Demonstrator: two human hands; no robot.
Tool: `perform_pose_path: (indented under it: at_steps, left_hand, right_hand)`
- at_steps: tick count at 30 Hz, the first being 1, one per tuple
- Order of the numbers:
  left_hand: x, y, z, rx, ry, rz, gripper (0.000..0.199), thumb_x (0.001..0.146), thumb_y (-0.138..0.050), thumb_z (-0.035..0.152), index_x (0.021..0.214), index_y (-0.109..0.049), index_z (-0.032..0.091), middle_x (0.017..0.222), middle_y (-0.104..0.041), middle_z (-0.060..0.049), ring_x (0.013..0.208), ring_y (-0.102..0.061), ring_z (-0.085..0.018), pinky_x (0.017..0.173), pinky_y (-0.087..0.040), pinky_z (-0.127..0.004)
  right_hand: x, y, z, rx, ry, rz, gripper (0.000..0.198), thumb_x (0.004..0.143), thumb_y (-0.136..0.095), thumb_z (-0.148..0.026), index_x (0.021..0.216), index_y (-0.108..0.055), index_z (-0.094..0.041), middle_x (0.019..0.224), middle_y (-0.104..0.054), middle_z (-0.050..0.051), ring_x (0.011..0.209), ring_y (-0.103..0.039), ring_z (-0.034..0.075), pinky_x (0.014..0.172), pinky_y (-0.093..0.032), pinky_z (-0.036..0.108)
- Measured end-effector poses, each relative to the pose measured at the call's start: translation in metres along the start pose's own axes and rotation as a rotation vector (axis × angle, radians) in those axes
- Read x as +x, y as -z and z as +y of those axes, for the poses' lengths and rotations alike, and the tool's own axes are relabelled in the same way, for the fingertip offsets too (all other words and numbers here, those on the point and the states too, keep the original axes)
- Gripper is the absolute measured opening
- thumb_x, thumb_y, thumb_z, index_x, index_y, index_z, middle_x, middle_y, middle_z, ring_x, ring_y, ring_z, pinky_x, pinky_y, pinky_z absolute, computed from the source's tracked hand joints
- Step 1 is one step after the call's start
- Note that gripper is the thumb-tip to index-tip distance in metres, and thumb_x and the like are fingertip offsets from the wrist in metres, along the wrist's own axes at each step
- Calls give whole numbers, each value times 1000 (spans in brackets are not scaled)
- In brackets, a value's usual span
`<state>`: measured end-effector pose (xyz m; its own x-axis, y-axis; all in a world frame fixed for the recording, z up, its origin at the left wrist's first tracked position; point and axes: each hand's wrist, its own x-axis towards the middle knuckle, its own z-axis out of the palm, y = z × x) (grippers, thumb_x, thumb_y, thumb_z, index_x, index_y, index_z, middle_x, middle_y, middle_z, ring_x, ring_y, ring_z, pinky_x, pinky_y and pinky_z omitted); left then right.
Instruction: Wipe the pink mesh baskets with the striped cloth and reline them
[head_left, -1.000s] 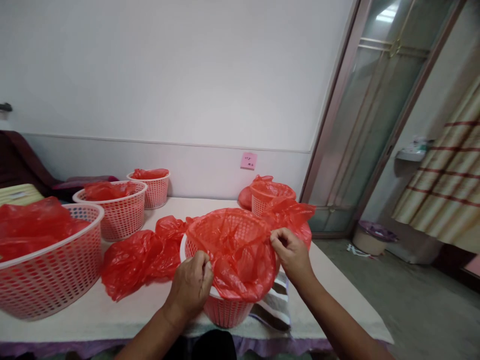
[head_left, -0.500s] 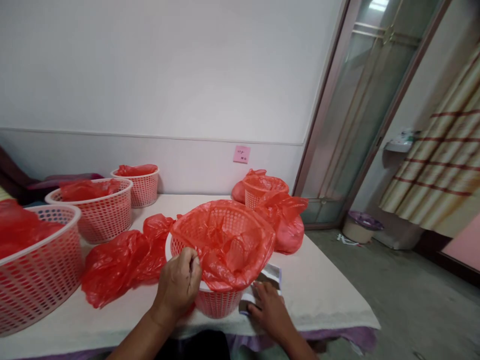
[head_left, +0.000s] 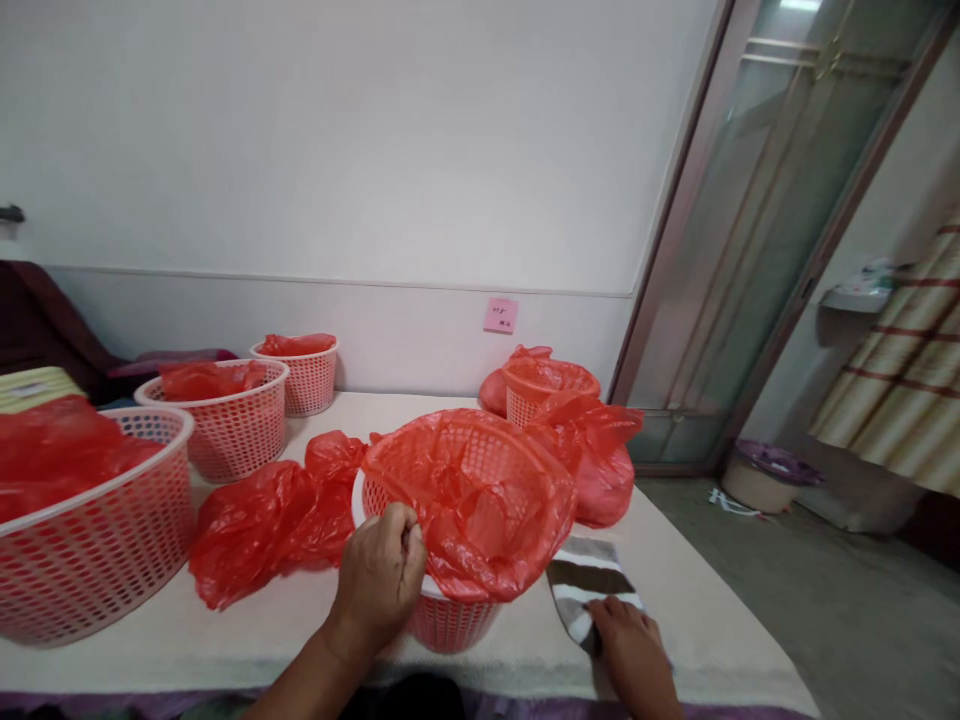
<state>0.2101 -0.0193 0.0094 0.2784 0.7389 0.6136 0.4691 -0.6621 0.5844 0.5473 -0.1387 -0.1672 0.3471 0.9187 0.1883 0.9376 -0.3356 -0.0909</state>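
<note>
A pink mesh basket (head_left: pixel 454 625) stands in front of me, with a red plastic bag (head_left: pixel 480 500) lining it and draped over its right and front rim. My left hand (head_left: pixel 381 565) is a fist at the basket's left front rim, where the bag's edge meets it; the fingers' inner side is hidden. To the right of the basket, a grey, brown and white striped cloth (head_left: pixel 592 578) lies on the table. My right hand (head_left: pixel 630 645) grips its near end, fingers curled onto the fabric.
Pink baskets lined with red bags (head_left: pixel 240 430) line the left side. A crumpled red bag (head_left: pixel 255 530) lies left of the middle basket. Behind it stand a knotted, filled red bag (head_left: pixel 604 485) and another lined basket (head_left: pixel 551 385). The table's right edge (head_left: pixel 739 590) slopes toward me.
My right hand has moved right, away from the basket, and the striped cloth has shifted with it and shows more of its length. The left fist stays at the rim. The view has turned slightly left.
</note>
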Motion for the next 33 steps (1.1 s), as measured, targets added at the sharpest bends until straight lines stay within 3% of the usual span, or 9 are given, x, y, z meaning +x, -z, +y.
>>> perform_pose_path:
  at_steps: [5,8,11,14,17,20,26,30,33]
  left_hand:
    - [4,0,6,-74,100,-16,6,83,-54,25,79,-49,25,65,-55,3,60,-51,-18,61,-30,-29]
    - [7,1,7,-136,189,-43,8,86,-50,30,81,-48,25,62,-51,5,56,-48,-16,59,-31,-28]
    - [11,2,8,-215,251,-60,11,89,-48,33,81,-47,25,62,-48,6,55,-46,-15,57,-31,-27]
    - [18,4,12,-308,251,-81,12,88,-49,32,79,-46,24,64,-47,6,56,-45,-13,55,-32,-25]
    - [27,7,19,-440,247,-41,13,86,-53,30,77,-47,23,65,-46,6,56,-45,-12,53,-34,-23]
    - [33,8,28,-525,263,21,11,88,-50,32,81,-45,24,67,-46,6,53,-49,-11,50,-38,-23]
    - [52,4,42,-529,235,97,7,91,-44,31,89,-45,24,63,-46,7,51,-53,-13,55,-44,-25]
    - [65,5,54,-483,117,208,3,86,-49,22,83,-49,23,87,-51,-1,87,-57,-17,81,-45,-31]
    - [57,6,69,-422,-69,196,6,83,-50,16,79,-50,21,109,-49,-6,114,-48,-22,94,-41,-36]
  right_hand:
    - [1,20,-2,127,-86,-70,43,74,-44,-5,103,-71,-21,104,-68,14,101,-61,34,85,-40,48]
    - [7,52,-27,665,-57,1,36,73,-55,-18,106,-68,-22,109,-68,11,102,-63,29,88,-46,42]
    - [14,106,-59,1153,-124,32,33,78,-60,-47,100,-68,-23,89,-70,6,79,-66,24,70,-52,35]
    - [23,156,-87,1450,-211,13,40,75,-64,-57,95,-66,-22,83,-68,3,67,-64,18,55,-49,28]
    - [35,178,-103,1513,-241,-9,34,69,-71,-51,78,-60,-20,60,-61,-3,49,-54,11,47,-41,22]
    - [46,176,-108,1504,-232,-35,30,63,-73,-42,66,-53,-20,44,-53,-6,40,-44,8,43,-35,20]
    - [64,190,-101,1464,-187,138,20,63,-69,-34,61,-54,-20,49,-53,-5,45,-43,8,45,-34,22]
    - [65,227,-112,1423,5,331,22,66,-71,-35,67,-57,-19,63,-56,-3,59,-49,11,58,-41,24]
    - [50,248,-137,1365,216,340,22,70,-71,-37,68,-58,-20,77,-61,0,74,-54,15,71,-45,26]
